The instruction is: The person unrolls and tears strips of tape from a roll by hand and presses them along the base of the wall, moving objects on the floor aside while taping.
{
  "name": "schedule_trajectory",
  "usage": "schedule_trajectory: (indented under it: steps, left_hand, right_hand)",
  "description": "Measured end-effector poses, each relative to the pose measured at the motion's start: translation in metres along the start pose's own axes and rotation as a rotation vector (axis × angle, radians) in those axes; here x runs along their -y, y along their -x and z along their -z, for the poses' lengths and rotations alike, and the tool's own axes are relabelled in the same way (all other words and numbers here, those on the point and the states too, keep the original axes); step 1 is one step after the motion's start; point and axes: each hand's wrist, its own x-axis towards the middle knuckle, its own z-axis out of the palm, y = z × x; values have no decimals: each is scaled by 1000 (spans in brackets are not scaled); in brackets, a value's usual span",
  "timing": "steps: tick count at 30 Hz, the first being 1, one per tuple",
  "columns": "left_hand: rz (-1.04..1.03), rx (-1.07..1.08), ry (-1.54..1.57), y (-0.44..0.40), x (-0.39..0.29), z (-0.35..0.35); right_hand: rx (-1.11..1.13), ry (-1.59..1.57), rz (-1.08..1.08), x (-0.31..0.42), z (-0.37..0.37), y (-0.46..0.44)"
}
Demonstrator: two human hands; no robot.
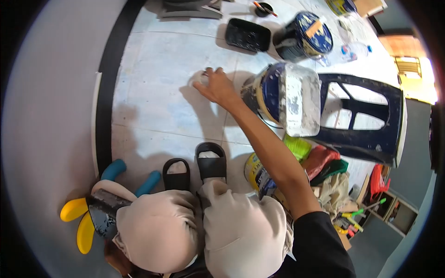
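Right hand [217, 88] reaches down to the floor [157, 83], fingers curled and partly closed; firm grip or mere touch cannot be told. Left hand [116, 259] mostly hidden by the knee, near a dark spattered implement [104, 215]; its grip cannot be told. Pale tub [300, 99] rests on a blue-lidded bucket [273, 90], presumably for easy reach. Small pale object [204, 78] lies at the right fingertips, beside the thumb, apart from the black tray [248, 35].

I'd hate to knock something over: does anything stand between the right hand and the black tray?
Nothing visible does: only pale floor lies between the right hand and the black tray. The bucket under the white tub stands off to the side.
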Motion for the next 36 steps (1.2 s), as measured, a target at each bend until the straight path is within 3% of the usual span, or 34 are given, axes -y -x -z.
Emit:
schedule_trajectory:
  steps: [2, 5, 9, 10, 11, 12, 14, 16, 18, 19, 21, 22, 24, 25, 26, 27, 29, 30, 32, 34, 36]
  left_hand:
    - [-1, -92, 67, -4, -6, 13]
    - [-65, -267, -591, 51, -82, -144]
    - [-119, -391, -342, 31, -55, 31]
    - [-100, -407, -397, 49, -72, -16]
    - [-138, -424, -575, 49, -67, -4]
    - [-58, -532, -460, 52, -82, -48]
    - [9, -573, -393, 61, -69, -30]
    - [-7, -613, -435, 84, -76, -54]
    - [-120, -562, -670, 112, -85, -66]
    - [-106, -563, -673, 125, -101, -82]
    - [-102, -307, -763, 147, -145, -112]
    - [-91, -277, -765, 152, -167, -125]
    - [53, 117, -610, 151, -201, -154]
    - [76, 264, -691, 148, -219, -170]
    - [95, 342, -659, 142, -235, -198]
    - [110, 419, -632, 138, -252, -233]
    - [358, 479, -238, 124, -268, -285]
    - [356, 500, -254, 124, -272, -310]
    - [493, 593, -43, 130, -276, -350]
    - [615, 728, -270, 137, -284, -376]
    - [582, 810, -388, 147, -279, -395]
  right_hand:
    - [83, 69, -79, 17, 0, -17]
    - [288, 48, -17, 65, 26, -25]
    - [297, 25, 147, 83, 12, -36]
    - [338, 31, 147, 87, 17, -33]
    - [424, 66, 90, 98, 29, -25]
    - [433, 17, 81, 96, 29, -18]
    - [487, -14, 51, 98, 43, -1]
    - [541, 28, 60, 100, 59, 19]
    - [577, 2, -125, 104, 81, 43]
    - [586, -33, -84, 111, 94, 55]
    - [551, -207, -202, 125, 127, 84]
    - [499, -260, -195, 134, 142, 101]
    - [443, -450, -189, 158, 162, 139]
    - [438, -537, -196, 174, 173, 159]
    - [443, -573, -151, 198, 193, 178]
    - [287, -619, 159, 199, 180, 202]
    - [370, -910, 40, 243, 222, 234]
    - [335, -994, 24, 259, 237, 249]
    - [234, -962, 70, 271, 259, 273]
    - [173, -732, -17, 277, 293, 283]
    - [92, -756, -25, 269, 316, 294]
